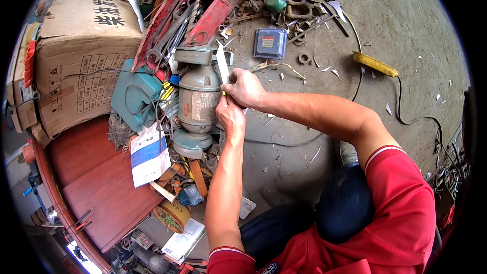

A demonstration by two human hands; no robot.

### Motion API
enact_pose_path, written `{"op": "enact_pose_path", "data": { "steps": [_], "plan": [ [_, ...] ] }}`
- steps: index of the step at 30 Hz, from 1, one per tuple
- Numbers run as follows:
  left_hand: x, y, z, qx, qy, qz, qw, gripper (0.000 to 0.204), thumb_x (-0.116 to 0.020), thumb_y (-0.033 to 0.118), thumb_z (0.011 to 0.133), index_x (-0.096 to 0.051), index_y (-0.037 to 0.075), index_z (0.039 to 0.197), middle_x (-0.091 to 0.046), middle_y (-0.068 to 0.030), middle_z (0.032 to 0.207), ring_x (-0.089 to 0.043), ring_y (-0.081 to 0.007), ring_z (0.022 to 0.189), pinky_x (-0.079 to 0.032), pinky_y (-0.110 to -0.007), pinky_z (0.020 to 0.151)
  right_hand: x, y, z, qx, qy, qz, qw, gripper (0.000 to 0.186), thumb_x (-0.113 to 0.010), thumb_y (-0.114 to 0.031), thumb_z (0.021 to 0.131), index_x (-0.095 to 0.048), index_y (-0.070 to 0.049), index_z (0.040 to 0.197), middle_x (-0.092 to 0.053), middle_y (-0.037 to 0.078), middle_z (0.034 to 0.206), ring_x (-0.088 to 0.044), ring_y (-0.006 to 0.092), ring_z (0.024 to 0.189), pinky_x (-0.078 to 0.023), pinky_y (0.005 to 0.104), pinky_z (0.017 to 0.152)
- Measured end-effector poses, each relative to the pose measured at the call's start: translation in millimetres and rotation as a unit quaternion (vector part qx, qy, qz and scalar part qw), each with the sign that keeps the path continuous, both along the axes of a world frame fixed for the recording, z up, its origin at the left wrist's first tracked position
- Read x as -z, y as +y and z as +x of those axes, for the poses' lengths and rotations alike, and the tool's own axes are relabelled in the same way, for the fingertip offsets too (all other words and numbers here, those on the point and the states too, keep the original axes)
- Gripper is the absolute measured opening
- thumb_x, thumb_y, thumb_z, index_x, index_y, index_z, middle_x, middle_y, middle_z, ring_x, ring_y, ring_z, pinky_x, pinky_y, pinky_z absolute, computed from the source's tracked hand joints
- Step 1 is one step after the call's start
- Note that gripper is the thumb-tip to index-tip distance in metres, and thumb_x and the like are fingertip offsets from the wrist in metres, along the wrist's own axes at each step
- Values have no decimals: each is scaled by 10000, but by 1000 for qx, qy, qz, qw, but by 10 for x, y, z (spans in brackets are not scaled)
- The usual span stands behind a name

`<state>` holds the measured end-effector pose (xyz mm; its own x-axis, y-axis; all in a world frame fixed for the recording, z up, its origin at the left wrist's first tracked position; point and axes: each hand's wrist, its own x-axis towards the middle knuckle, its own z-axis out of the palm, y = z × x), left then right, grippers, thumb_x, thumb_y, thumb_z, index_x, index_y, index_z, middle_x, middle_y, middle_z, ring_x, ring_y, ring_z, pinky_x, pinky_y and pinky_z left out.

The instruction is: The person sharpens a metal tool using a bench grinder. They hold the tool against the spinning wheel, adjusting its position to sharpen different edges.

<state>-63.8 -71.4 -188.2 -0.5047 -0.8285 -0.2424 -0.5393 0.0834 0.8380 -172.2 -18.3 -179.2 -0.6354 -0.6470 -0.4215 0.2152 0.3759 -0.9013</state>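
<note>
My two hands meet in front of a grey-green bench grinder or motor (199,89), which stands with its round body upright. A pointed white strip, like paper or thin sheet (221,62), sticks up from between my fingers. My right hand (245,88) is closed, pinching the strip near its lower end. Just below, touching it, my left hand (232,116) is closed too; the right hand partly hides its fingertips. A small yellow bit shows at the fingers, too little to name.
A cardboard box (91,45) and teal case (136,91) stand left, above a reddish-brown wooden panel (101,177). Wrenches and red metal channels (210,20) lie behind the grinder. A blue-grey square box (270,43), yellow power strip (375,64), cables and white scraps lie on the floor.
</note>
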Motion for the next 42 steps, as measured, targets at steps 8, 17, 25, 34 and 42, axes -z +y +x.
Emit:
{"op": "enact_pose_path", "data": {
  "steps": [8, 17, 25, 34, 42],
  "plan": [
    [-115, 137, 15, 6, -54, -37, 998, 449, -462, 343, 1051, -680, -30, 1172, -736, -189, 943, -705, -270, 850, -545, -384, 743, -19, 65, 39, -16, 6, 13, 1000, 394, -739, -296, 823, -675, 35, 1026, -720, 249, 987, -711, 380, 968, -547, 467, 870],
    [71, 199, 146, 10, -93, -101, 990, 462, -454, 375, 1044, -689, -15, 1122, -713, -262, 908, -673, -430, 835, -506, -485, 739, -97, 188, 62, -36, 10, 16, 999, 383, -731, -295, 820, -677, 24, 1025, -721, 241, 957, -711, 384, 954, -552, 461, 853],
    [1, 305, 190, 8, -88, -120, 989, 439, -482, 358, 1035, -686, -30, 1004, -699, -257, 845, -669, -419, 796, -496, -486, 718, -1, 200, 136, -46, 20, 14, 999, 395, -716, -302, 826, -680, 35, 1028, -720, 256, 967, -711, 391, 957, -553, 463, 853],
    [-138, 409, 163, 7, -46, -110, 993, 431, -489, 338, 1050, -678, -40, 967, -730, -184, 809, -708, -311, 738, -524, -428, 671, 22, 228, 172, -40, 27, -6, 999, 401, -717, -296, 823, -678, 39, 1039, -719, 258, 969, -713, 394, 953, -554, 458, 859],
    [-102, 433, 178, -8, -35, -117, 992, 422, -499, 339, 1049, -683, -29, 953, -730, -166, 762, -711, -308, 723, -528, -425, 670, -13, 242, 165, -52, 16, -5, 999, 405, -716, -301, 824, -676, 37, 1045, -717, 255, 976, -713, 387, 948, -555, 454, 853]
  ]
}}
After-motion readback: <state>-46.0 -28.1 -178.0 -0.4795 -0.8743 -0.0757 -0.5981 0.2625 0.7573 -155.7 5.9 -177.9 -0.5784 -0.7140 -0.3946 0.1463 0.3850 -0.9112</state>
